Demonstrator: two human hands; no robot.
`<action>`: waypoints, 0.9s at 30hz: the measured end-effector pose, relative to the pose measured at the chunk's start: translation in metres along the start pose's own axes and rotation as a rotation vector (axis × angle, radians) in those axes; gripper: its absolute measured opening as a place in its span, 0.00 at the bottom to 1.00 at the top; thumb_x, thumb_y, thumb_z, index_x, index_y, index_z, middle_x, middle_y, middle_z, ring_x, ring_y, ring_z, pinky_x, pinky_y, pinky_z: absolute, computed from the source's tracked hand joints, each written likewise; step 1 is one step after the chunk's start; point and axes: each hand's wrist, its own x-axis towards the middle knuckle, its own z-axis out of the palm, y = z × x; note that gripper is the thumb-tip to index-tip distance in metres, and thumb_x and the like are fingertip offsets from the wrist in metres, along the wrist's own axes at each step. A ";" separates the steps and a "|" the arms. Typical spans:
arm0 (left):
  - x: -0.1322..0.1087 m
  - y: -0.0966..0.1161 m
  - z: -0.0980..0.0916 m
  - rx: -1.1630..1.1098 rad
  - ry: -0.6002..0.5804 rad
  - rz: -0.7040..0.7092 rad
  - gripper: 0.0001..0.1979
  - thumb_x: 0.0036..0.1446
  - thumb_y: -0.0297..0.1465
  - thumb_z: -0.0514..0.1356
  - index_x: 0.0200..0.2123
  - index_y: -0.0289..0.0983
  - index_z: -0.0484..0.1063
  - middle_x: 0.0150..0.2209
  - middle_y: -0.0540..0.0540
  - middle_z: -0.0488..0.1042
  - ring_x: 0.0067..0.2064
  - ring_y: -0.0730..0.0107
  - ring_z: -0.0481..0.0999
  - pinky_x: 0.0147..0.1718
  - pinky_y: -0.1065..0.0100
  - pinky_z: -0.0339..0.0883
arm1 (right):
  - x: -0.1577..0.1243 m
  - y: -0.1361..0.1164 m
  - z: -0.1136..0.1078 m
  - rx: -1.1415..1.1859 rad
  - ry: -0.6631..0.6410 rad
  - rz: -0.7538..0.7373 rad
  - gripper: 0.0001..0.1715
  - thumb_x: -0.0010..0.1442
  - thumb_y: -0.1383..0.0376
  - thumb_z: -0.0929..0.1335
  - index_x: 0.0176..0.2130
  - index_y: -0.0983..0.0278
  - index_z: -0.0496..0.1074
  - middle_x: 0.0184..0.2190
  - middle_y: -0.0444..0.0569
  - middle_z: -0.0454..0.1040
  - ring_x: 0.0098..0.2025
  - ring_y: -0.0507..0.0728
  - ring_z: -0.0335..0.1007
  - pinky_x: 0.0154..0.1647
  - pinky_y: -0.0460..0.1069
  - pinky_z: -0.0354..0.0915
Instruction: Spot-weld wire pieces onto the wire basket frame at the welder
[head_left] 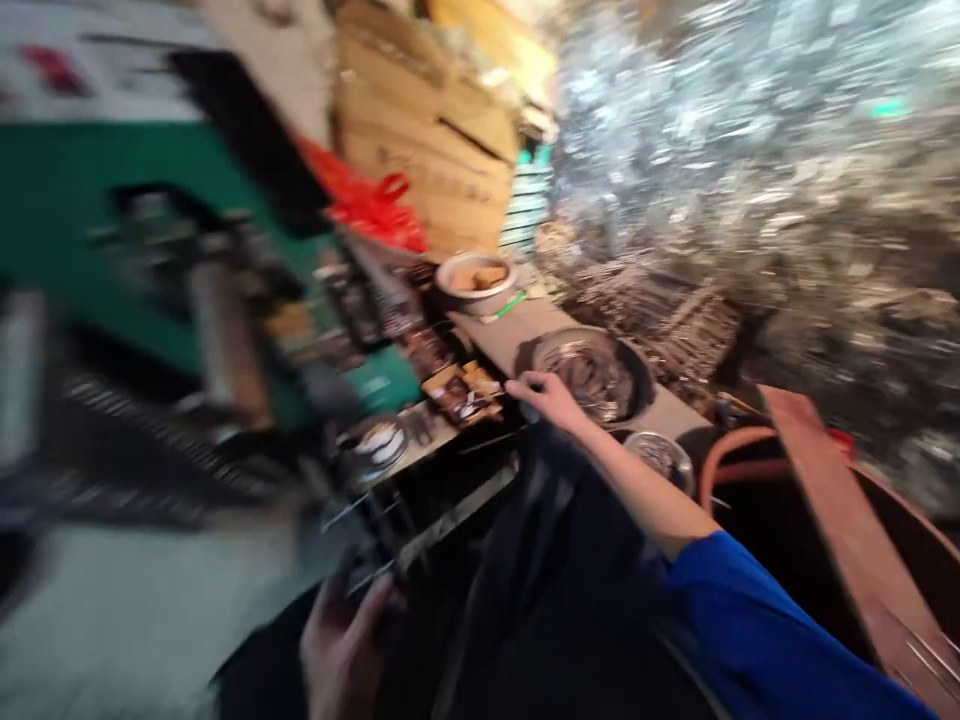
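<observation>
My right hand (553,397) reaches out over the bench edge, beside a small open box (459,395) with brown and yellow contents. Its fingers are drawn together; whatever they hold, if anything, cannot be made out. Just beyond it lies a round dish (589,375) filled with dark wiry pieces. Low in the view, my left hand (346,640) is near my lap, close to thin metal bars (457,515). Motion smears its fingers, and a dark shape at their tips is too blurred to name.
A green machine (90,220) fills the left side. On the bench stand a pale bowl (476,282) and a clear round tub (660,458). Cardboard boxes (424,130) and a red plastic bag (382,205) are behind. At right, a reddish plank (840,510) crosses a dark bin.
</observation>
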 end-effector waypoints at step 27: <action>0.061 0.001 -0.016 -0.313 0.115 0.209 0.42 0.49 0.34 0.74 0.65 0.42 0.62 0.32 0.54 0.69 0.22 0.77 0.70 0.19 0.71 0.71 | 0.036 0.020 0.166 0.088 -0.275 -0.057 0.33 0.52 0.47 0.74 0.17 0.62 0.55 0.17 0.38 0.52 0.22 0.49 0.46 0.24 0.47 0.46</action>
